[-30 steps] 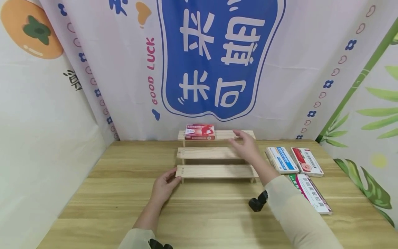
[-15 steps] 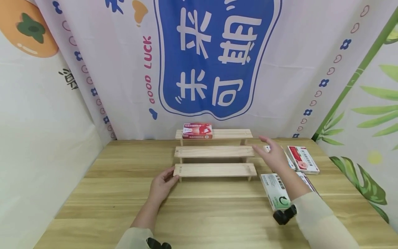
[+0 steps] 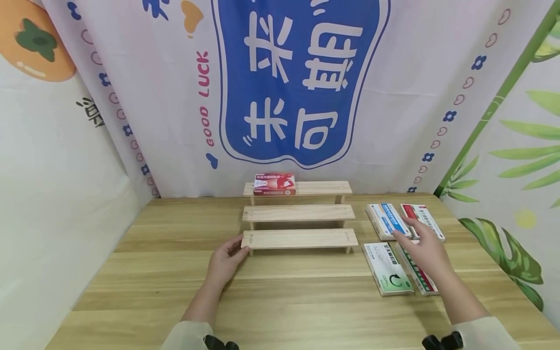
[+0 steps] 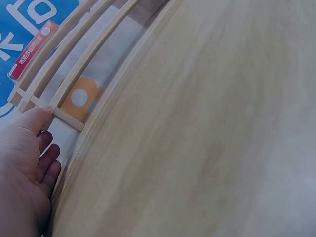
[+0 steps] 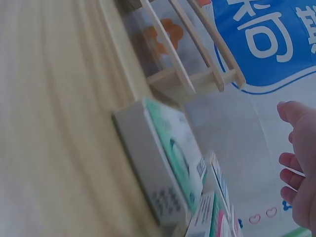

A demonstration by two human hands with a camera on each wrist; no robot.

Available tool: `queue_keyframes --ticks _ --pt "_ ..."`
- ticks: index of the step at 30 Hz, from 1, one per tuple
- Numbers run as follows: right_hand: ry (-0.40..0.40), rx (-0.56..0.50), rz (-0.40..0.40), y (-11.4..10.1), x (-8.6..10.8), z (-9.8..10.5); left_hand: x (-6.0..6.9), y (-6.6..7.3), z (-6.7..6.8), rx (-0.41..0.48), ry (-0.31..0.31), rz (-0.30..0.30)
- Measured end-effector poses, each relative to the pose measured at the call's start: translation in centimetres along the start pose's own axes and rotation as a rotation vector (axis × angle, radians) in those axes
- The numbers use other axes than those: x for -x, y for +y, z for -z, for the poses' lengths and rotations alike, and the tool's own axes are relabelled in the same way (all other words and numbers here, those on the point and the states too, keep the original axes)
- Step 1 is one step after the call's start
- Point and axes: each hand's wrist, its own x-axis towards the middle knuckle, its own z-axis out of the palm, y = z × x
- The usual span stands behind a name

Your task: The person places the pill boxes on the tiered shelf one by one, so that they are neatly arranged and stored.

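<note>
My left hand (image 3: 226, 262) holds the left end of a three-tier wooden display rack (image 3: 299, 238), thumb at the front corner of its lowest shelf. In the left wrist view the thumb touches the rack's end, the other fingers bent below it. My right hand (image 3: 424, 248) hovers with spread fingers over medicine boxes to the right, holding nothing. Beneath and around it lie a blue-and-white box (image 3: 387, 221), a red-and-white box (image 3: 426, 218) and a green box (image 3: 420, 274), the last two partly hidden by the hand. Left of these lies a white-and-green box (image 3: 387, 270).
On the left of the rack's top shelf sits a red medicine box (image 3: 274, 184). The rack stands near the back edge of a wood-grain table (image 3: 175, 243). A printed cloth (image 3: 183, 97) hangs right behind it.
My right hand has moved from above the rack's right side rightward and toward me, over the boxes. The white-and-green box, earlier hidden by the sleeve, now shows. The left hand stays at the rack.
</note>
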Motion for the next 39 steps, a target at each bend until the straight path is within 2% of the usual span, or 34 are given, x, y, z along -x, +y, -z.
queue_keyframes --ticks 5,11,20,25,32,39 --pt "0.002 0.02 -0.056 1.9 1.9 0.6 0.0 0.1 0.1 0.027 -0.014 0.015" --pt "0.008 0.005 -0.11 3.7 4.0 0.8 0.0 0.0 0.1 0.034 -0.011 0.005" --pt "0.045 0.041 -0.085 5.9 6.5 0.3 0.1 0.0 0.1 0.007 -0.002 0.01" --pt "0.047 0.078 -0.087 7.0 7.4 0.1 0.0 0.2 0.1 0.025 -0.009 0.002" --pt "-0.027 0.112 -0.154 8.0 8.1 -0.4 0.0 0.1 0.0 0.025 -0.008 -0.016" --pt "-0.012 0.138 -0.164 8.3 8.4 -0.7 -0.1 0.2 0.0 0.022 -0.006 -0.019"
